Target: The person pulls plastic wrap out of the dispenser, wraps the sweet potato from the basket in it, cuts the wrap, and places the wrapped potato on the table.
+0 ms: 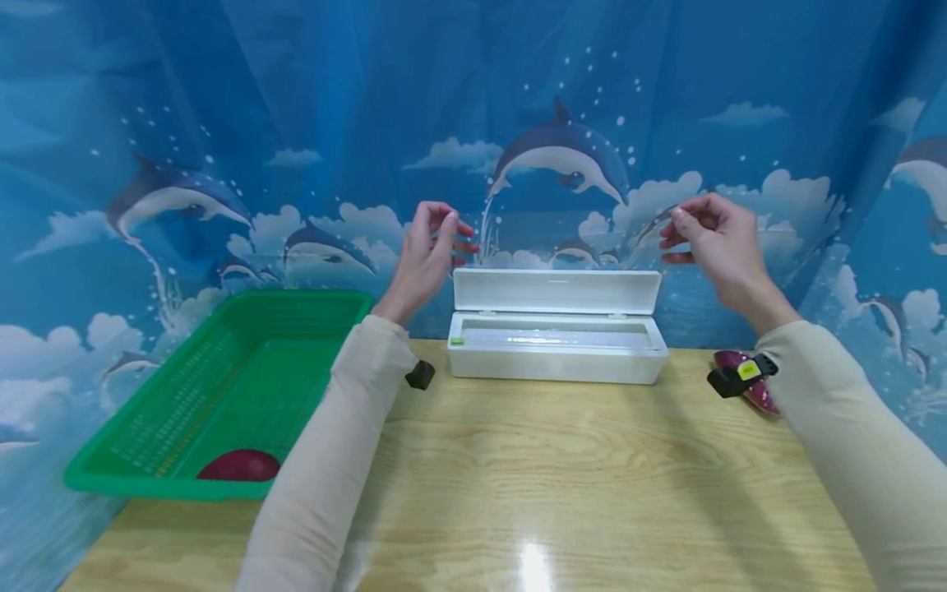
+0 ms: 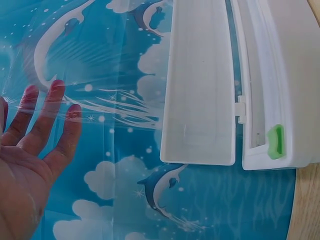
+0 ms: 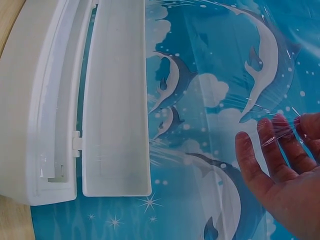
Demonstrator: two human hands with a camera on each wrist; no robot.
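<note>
A sheet of clear cling film (image 3: 280, 134) is stretched in the air between my two hands, above and behind the white cling film dispenser (image 1: 555, 364). My left hand (image 1: 432, 247) pinches the film's left side between thumb and fingers; in the left wrist view wrinkles run from its fingertips. At the other side my right hand (image 1: 721, 238) pinches a gathered corner, thumb against index finger. The dispenser's lid (image 1: 556, 292) stands raised on its hinges. A shiny clear strip shows inside the box, and a green slider (image 2: 276, 142) sits at its left end.
A green basket (image 1: 222, 491) stands at the left with a dark red rounded thing (image 1: 240, 465) inside. Partly hidden behind the right wrist, a purple-red speckled thing (image 1: 762, 399) lies on the wooden table (image 1: 562, 469). A dolphin-print curtain (image 1: 414, 99) hangs behind.
</note>
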